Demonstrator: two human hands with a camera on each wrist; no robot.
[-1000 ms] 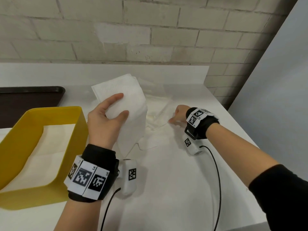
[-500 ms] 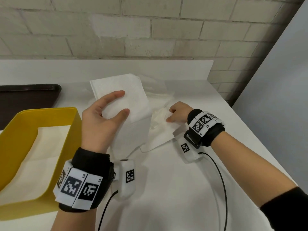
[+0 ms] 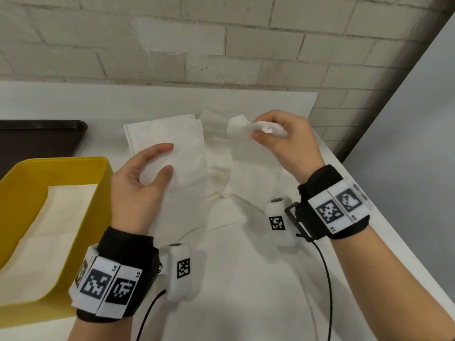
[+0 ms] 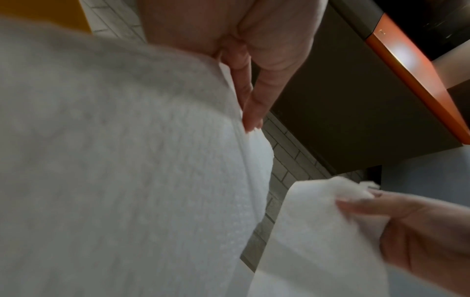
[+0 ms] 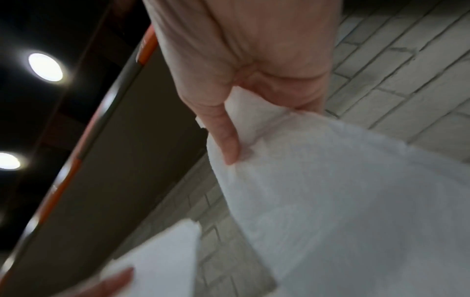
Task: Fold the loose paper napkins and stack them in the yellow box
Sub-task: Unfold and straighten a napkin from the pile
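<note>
There were two hands, the left hand (image 3: 138, 185) and the right hand (image 3: 288, 141), each holding one napkin: a folded napkin (image 3: 170, 141) and a loose napkin (image 3: 246, 153). One yellow box (image 3: 81, 212) and one dark tray (image 3: 37, 141) were there too.

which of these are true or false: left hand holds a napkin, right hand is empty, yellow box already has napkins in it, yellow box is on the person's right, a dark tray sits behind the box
1. The left hand holds a napkin. True: thumb and fingers pinch a flat white napkin held upright.
2. The right hand is empty. False: it pinches the top corner of a second napkin that hangs down from it.
3. The yellow box already has napkins in it. True: pale sheets lie flat on its floor.
4. The yellow box is on the person's right. False: it stands to the left, beside the left hand.
5. A dark tray sits behind the box. True: it lies on the counter beyond the box, towards the wall.
</note>
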